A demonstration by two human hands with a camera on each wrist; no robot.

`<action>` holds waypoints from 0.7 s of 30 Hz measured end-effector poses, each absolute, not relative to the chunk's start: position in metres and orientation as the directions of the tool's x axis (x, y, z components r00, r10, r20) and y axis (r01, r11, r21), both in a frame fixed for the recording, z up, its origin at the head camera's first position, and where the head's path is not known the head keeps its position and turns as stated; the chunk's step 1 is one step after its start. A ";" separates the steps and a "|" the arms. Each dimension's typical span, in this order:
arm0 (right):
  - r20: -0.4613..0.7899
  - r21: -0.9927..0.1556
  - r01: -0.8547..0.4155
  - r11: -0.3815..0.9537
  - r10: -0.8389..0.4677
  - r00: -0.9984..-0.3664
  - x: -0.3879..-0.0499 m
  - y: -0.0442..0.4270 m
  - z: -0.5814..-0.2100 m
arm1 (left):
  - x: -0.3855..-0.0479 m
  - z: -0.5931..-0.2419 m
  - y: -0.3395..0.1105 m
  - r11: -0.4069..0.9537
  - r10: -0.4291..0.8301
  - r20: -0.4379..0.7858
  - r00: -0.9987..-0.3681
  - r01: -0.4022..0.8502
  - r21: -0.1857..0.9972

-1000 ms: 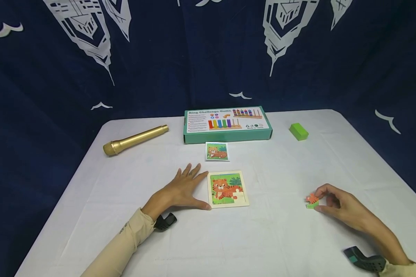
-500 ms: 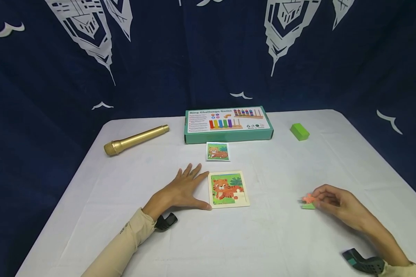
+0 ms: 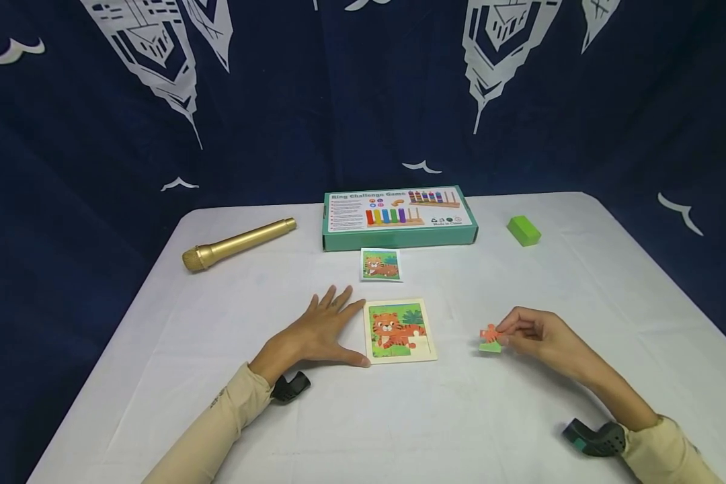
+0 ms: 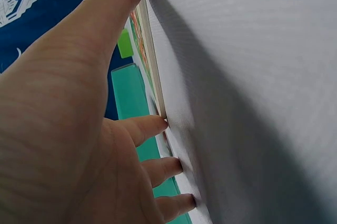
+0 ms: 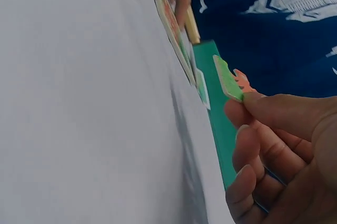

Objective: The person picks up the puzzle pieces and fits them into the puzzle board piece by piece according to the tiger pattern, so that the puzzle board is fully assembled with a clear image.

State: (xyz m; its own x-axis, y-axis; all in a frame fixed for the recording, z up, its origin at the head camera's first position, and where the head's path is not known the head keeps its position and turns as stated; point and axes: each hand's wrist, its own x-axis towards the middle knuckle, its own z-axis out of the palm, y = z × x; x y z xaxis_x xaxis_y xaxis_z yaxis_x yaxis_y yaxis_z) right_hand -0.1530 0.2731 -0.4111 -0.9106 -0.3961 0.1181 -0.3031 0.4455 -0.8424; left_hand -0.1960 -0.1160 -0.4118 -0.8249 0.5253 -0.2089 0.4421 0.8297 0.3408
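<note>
My right hand (image 3: 535, 336) pinches an orange and green jigsaw puzzle piece (image 3: 490, 338) between thumb and forefinger, to the right of the tiger puzzle board (image 3: 396, 329). In the right wrist view the puzzle piece (image 5: 229, 79) is held up off the white cloth. A pale gap shows at the lower right of the board's picture. My left hand (image 3: 314, 333) lies spread on the cloth, its thumb and forefinger touching the board's left edge. From the left wrist, the board (image 4: 150, 61) appears edge-on between the thumb and forefinger.
Behind the board lies a small tiger picture card (image 3: 381, 265), in front of a green game box (image 3: 399, 218). A gold microphone (image 3: 238, 244) is at the back left. A green block (image 3: 523, 230) sits at the back right.
The right hand has moved left toward the board, carrying the puzzle piece. My left hand and the board have stayed in place.
</note>
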 end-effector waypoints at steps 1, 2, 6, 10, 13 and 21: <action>0.119 -0.849 -0.307 0.431 -0.410 -0.904 -0.155 0.269 -0.412 | -0.196 -0.412 -0.116 0.830 0.526 -0.209 -0.825 0.442 0.341; 0.118 -0.855 -0.307 0.418 -0.420 -0.900 -0.158 0.264 -0.413 | -0.196 -0.412 -0.116 0.829 0.526 -0.208 -0.825 0.443 0.341; 0.092 -0.873 -0.299 0.386 -0.472 -0.877 -0.167 0.246 -0.418 | -0.196 -0.411 -0.117 0.828 0.528 -0.205 -0.824 0.445 0.342; 0.045 -0.880 -0.283 0.381 -0.526 -0.849 -0.176 0.228 -0.423 | -0.196 -0.412 -0.117 0.830 0.524 -0.206 -0.827 0.440 0.342; 0.010 -0.880 -0.264 0.395 -0.541 -0.841 -0.181 0.215 -0.424 | -0.197 -0.412 -0.117 0.830 0.522 -0.206 -0.827 0.438 0.345; 0.033 -0.878 -0.290 0.380 -0.556 -0.830 -0.192 0.192 -0.426 | -0.197 -0.411 -0.117 0.825 0.529 -0.208 -0.823 0.442 0.352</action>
